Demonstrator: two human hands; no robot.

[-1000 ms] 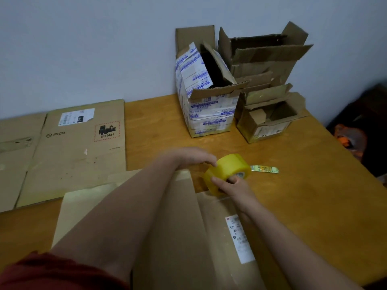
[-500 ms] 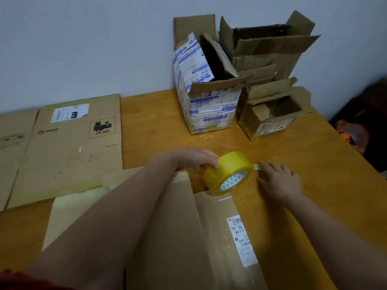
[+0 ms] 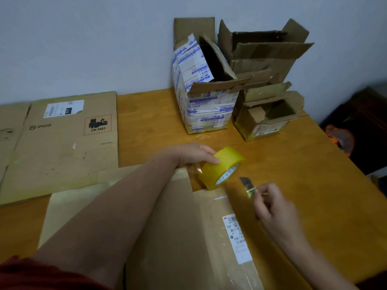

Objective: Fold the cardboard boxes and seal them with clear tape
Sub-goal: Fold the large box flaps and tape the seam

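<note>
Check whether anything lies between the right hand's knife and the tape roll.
Nothing visible does. The right hand holds the knife, blade toward the tape roll gripped by the left hand; only a gap above the flattened box separates them.

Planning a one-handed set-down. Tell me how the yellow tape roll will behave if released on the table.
The yellow roll of tape is held tilted on its rim, so it would probably roll or flop flat once the left hand lets go. Its hollow core suggests it is light and easily pushed. The smooth wooden table likely gives little grip.
</note>
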